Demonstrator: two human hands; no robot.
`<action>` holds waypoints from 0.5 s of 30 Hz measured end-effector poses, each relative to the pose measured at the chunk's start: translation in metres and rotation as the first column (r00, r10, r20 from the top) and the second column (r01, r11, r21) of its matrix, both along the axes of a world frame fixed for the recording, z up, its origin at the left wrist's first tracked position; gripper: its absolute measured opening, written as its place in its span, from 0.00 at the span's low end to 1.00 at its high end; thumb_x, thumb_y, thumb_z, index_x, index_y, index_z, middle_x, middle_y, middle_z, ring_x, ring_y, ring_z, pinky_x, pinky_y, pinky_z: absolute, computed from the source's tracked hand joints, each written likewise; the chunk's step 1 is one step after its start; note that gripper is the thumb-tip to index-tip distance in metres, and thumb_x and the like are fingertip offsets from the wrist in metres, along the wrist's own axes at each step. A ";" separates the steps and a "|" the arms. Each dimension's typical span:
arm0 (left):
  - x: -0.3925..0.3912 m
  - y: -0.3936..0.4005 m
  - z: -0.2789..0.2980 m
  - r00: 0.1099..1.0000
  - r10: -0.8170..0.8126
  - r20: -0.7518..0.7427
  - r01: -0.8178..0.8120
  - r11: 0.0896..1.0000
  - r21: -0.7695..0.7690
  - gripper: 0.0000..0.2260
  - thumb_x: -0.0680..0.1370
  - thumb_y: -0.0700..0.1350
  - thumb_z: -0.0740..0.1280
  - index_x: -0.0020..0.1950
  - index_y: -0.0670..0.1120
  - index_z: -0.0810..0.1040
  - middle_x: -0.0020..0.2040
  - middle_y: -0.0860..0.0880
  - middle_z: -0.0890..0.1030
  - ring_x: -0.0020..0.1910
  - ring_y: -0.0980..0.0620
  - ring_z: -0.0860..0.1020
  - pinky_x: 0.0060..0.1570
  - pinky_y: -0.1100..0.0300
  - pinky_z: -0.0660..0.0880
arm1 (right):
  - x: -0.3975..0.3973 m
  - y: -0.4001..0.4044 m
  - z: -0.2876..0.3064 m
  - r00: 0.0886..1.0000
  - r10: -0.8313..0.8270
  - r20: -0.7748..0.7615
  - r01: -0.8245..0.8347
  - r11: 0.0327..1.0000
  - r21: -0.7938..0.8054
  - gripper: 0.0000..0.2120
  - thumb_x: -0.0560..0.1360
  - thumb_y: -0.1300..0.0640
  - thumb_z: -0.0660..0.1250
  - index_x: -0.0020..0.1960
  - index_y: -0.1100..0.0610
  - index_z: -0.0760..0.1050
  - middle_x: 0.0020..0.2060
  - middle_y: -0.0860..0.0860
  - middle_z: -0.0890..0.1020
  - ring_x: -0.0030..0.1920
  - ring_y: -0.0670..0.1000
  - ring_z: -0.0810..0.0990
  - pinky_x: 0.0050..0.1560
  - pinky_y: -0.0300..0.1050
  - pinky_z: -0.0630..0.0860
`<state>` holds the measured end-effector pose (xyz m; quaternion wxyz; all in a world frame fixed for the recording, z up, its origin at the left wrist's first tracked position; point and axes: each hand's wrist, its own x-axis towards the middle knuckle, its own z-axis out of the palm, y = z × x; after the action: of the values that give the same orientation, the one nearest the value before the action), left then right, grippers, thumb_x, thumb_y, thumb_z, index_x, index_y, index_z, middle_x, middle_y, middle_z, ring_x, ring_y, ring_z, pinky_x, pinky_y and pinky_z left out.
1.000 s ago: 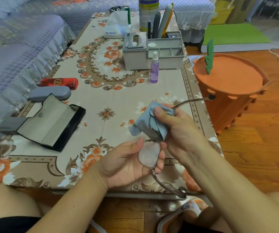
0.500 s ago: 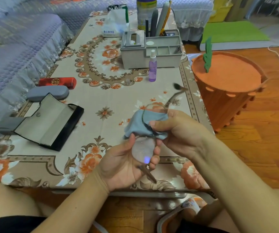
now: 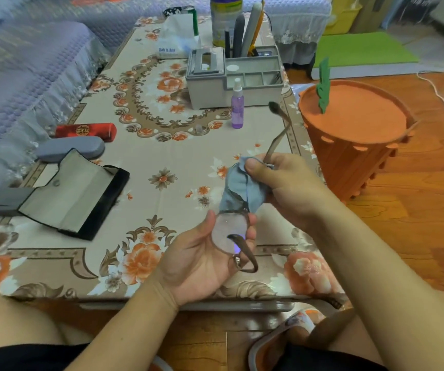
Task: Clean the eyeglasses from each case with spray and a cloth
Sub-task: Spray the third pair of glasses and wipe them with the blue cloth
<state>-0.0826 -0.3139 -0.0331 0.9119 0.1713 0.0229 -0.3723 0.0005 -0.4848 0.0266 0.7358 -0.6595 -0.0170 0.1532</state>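
I hold a pair of thin-framed eyeglasses [image 3: 228, 232] above the table's near edge. My left hand [image 3: 202, 261] pinches the near lens by its rim between thumb and fingers. My right hand [image 3: 282, 186] pinches a light blue cloth [image 3: 238, 188] wrapped round the far lens. One temple arm sticks up and away past my right hand; the other curls down by my left fingers. A purple spray bottle [image 3: 237, 105] stands upright further back. An open black case [image 3: 73, 194] lies at the left, with a shut grey case [image 3: 71, 151] and a red case [image 3: 85, 131] behind it.
A grey desk organiser [image 3: 215, 87] with pens stands behind the bottle, a tissue pack [image 3: 178, 38] and a can beyond it. An orange carrot-shaped stool [image 3: 354, 135] stands right of the flowered table [image 3: 162, 156]. A purple sofa runs along the left.
The glasses have turned in my hands: the far temple arm swung from pointing right to pointing up and away. My right hand shifted the cloth along the far lens.
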 end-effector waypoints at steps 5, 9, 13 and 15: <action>0.000 0.020 0.004 0.995 0.004 0.098 -0.016 0.993 0.117 0.26 0.83 0.52 0.64 0.72 0.34 0.69 0.60 0.39 0.77 0.57 0.45 0.78 0.63 0.56 0.73 | 0.005 -0.017 0.003 0.996 -0.005 0.084 0.008 0.999 -0.045 0.12 0.75 0.68 0.71 0.58 0.63 0.81 0.51 0.61 0.86 0.53 0.60 0.86 0.54 0.53 0.82; -0.004 0.044 0.002 0.993 0.096 0.076 -0.102 0.992 0.076 0.26 0.83 0.52 0.63 0.73 0.35 0.68 0.62 0.39 0.76 0.59 0.45 0.77 0.65 0.55 0.72 | 0.024 -0.046 0.004 0.975 -0.209 0.075 0.211 0.977 -0.026 0.09 0.77 0.69 0.68 0.56 0.63 0.81 0.45 0.57 0.87 0.45 0.56 0.87 0.46 0.47 0.83; -0.006 0.057 0.002 0.987 0.133 0.086 -0.140 0.986 0.092 0.26 0.83 0.52 0.62 0.74 0.35 0.68 0.63 0.38 0.76 0.59 0.44 0.77 0.64 0.54 0.73 | 0.026 -0.048 -0.005 0.970 -0.241 0.028 0.243 0.969 -0.053 0.06 0.78 0.66 0.68 0.53 0.59 0.80 0.44 0.55 0.86 0.42 0.51 0.86 0.41 0.43 0.81; -0.005 0.055 0.003 0.987 0.143 0.069 -0.148 0.986 0.079 0.26 0.83 0.52 0.63 0.73 0.35 0.68 0.61 0.38 0.76 0.58 0.43 0.77 0.63 0.54 0.74 | 0.021 -0.039 -0.007 0.972 -0.234 0.019 0.235 0.967 -0.099 0.04 0.78 0.62 0.70 0.53 0.57 0.79 0.47 0.55 0.85 0.45 0.51 0.85 0.44 0.44 0.80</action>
<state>-0.0880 -0.2585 -0.0301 0.9288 0.2191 0.0221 -0.2979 0.0218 -0.5240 0.0194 0.7146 -0.6934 0.0662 0.0635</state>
